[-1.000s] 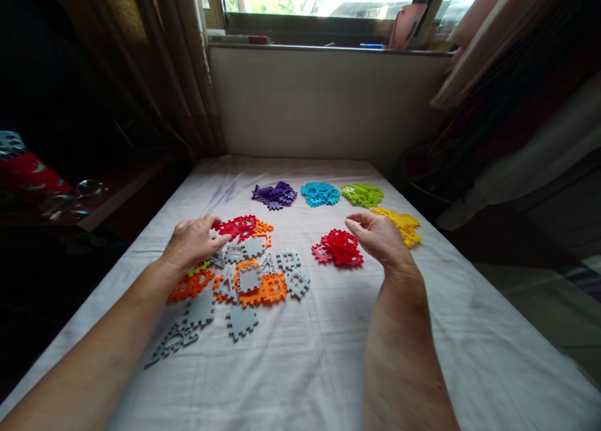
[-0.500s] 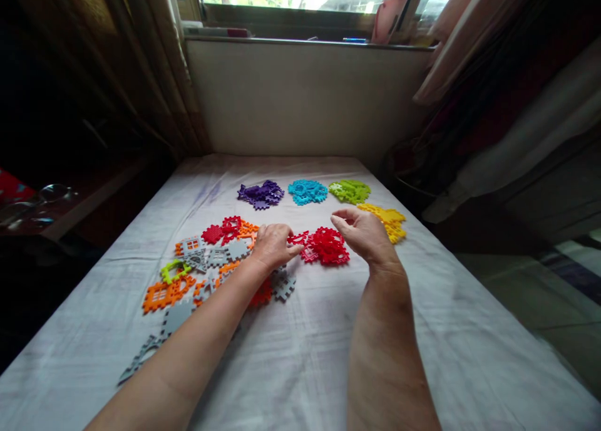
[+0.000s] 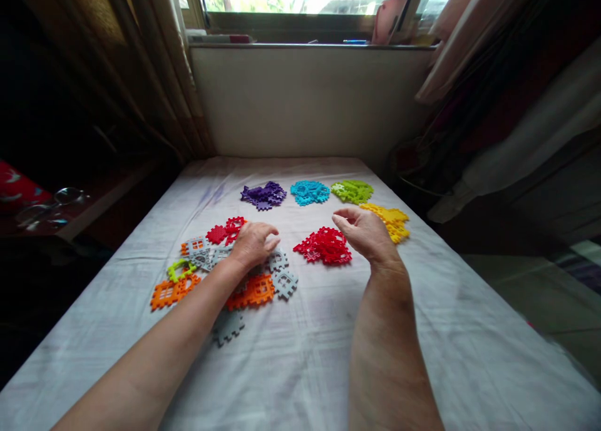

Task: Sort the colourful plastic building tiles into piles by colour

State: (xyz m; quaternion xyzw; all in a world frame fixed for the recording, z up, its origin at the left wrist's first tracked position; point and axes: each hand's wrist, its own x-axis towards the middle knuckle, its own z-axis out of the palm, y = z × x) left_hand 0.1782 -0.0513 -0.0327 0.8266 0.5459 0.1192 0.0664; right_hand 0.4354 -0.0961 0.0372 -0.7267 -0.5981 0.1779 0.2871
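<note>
My left hand (image 3: 256,242) hovers over or rests on a mixed pile of toothed plastic building tiles; contact cannot be made out. Its thumb and fingers are apart with nothing seen between them. Around it lie orange tiles (image 3: 253,291), grey tiles (image 3: 285,283), red tiles (image 3: 225,232) and a lime green tile (image 3: 181,270). To its right sits a heap of red tiles (image 3: 326,246). My right hand (image 3: 366,232) is beside that heap, its fingers loosely curved, a gap at the thumb, holding nothing visible. Yellow tiles (image 3: 392,221) are partly hidden behind it.
Purple tiles (image 3: 263,195), blue tiles (image 3: 310,192) and green tiles (image 3: 352,191) form separate heaps along the far side of the sheet-covered surface (image 3: 300,368). Beyond are a wall (image 3: 305,99) and a window. Glasses (image 3: 68,196) lie on a ledge at left.
My left hand has moved left, away from the red heap, back over the mixed pile. A red tile that was by its fingers now lies at the heap's left edge. My right hand has barely moved.
</note>
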